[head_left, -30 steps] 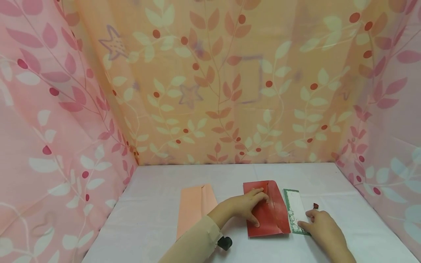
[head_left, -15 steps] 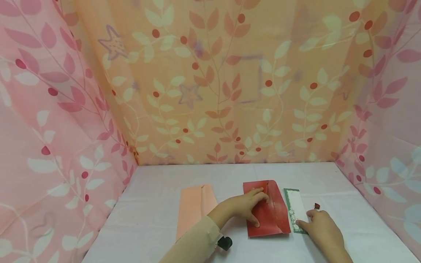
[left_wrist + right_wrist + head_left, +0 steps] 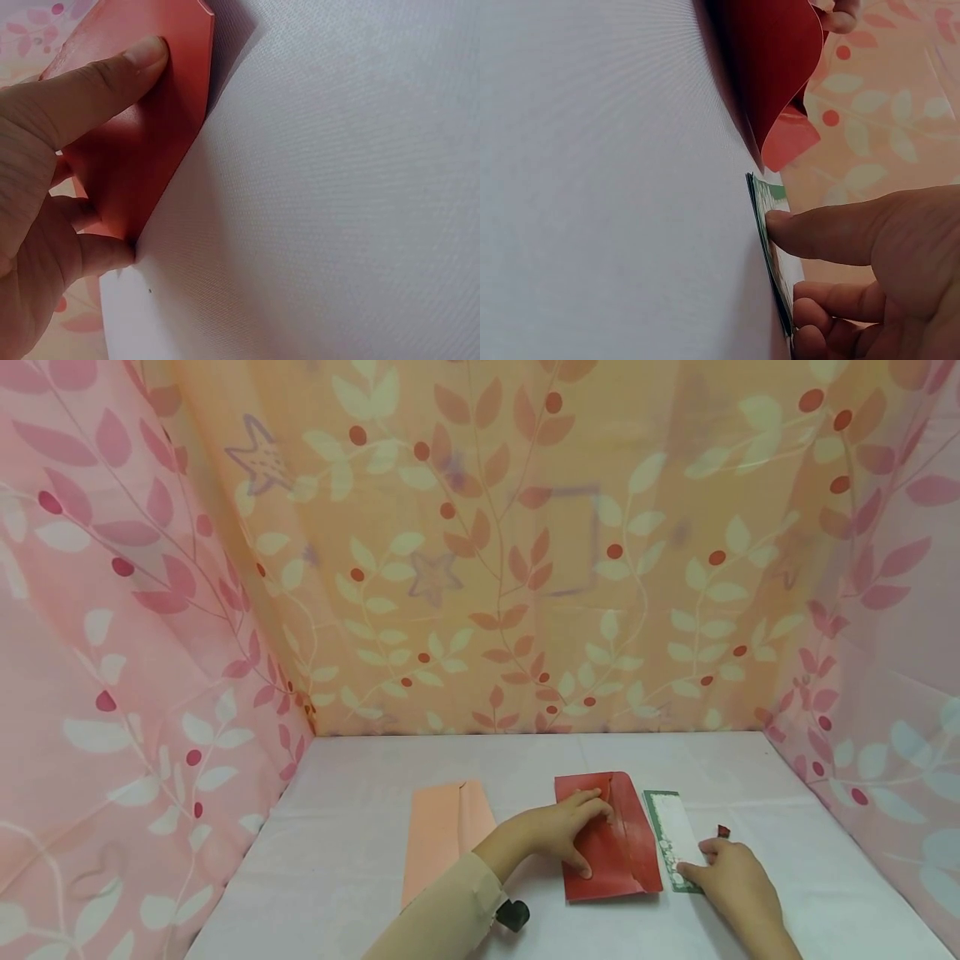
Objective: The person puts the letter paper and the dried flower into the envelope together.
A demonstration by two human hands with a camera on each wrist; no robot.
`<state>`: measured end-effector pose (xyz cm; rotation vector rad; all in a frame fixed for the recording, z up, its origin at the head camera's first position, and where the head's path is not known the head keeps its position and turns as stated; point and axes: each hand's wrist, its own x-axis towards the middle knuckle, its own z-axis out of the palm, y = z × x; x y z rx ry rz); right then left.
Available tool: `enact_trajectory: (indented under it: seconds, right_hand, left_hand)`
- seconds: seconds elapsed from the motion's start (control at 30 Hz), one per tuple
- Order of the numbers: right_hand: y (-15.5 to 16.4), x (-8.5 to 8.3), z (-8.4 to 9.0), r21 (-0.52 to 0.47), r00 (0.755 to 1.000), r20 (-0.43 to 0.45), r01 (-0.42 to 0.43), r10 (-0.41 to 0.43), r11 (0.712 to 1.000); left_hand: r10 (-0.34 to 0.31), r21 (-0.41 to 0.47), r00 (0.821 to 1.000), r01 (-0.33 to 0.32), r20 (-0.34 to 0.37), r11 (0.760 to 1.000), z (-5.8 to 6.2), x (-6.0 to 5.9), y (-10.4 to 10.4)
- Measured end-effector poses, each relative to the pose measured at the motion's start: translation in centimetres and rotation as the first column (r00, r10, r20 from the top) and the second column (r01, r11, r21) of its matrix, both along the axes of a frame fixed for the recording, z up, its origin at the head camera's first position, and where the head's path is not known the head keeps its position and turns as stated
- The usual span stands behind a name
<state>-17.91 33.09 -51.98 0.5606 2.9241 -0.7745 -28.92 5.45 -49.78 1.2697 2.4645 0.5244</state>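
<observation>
- Since a second ago, our right hand [image 3: 733, 878] has slid the card [image 3: 672, 837] slightly toward the red envelope [image 3: 611, 839]; its near end now sits closer to the envelope's right edge, while our left hand [image 3: 558, 833] has not shifted.
- We judge the work to be at an early stage: the envelope's flap stands open and the card lies wholly outside it, just right of the envelope, so nothing has gone in yet.
- Our left hand presses the envelope flat, fingers spread over its left half and thumb near its near edge; it pins the paper and does not pinch it.
- Our right hand rests its straight fingertips [image 3: 780, 223] on the card's near end, touching and pushing it, nothing clasped.
- The envelope is glossy red, long and narrow, its flap curling up off the table [image 3: 787, 793] in the right wrist view.
- The card is a slim strip, white in the middle with a green patterned border, lying flat.
- A peach envelope [image 3: 444, 835] lies well left of the red one, and a small dark red bit [image 3: 722, 831] sits just right of the card.
</observation>
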Motion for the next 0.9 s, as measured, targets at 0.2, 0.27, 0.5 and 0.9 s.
enact_trajectory:
  seconds: [0.2, 0.27, 0.5, 0.9]
  right_hand:
    - [0.0, -0.1, -0.2, -0.027, 1.0, -0.005, 0.02, -0.02, 0.999]
    - [-0.1, -0.1, -0.1, -0.035, 1.0, -0.016, 0.025, -0.025, 0.999]
    - [0.1, 0.3, 0.4, -0.039, 0.999, 0.005, 0.041, -0.041, 0.998]
    - [1.8, 0.4, 0.4, -0.073, 0.995, -0.032, -0.094, 0.092, 0.993]
  left_hand:
    - [-0.003, 0.004, 1.0, 0.003, -0.002, 1.0, 0.1, 0.0, -0.1]
    - [-0.004, 0.003, 1.0, 0.004, -0.004, 1.0, 0.1, 0.0, -0.1]
    - [-0.005, 0.004, 1.0, 0.005, -0.006, 1.0, 0.1, 0.1, -0.1]
    - [0.0, 0.015, 0.999, 0.0, 0.035, 1.0, 0.1, 0.1, -0.2]
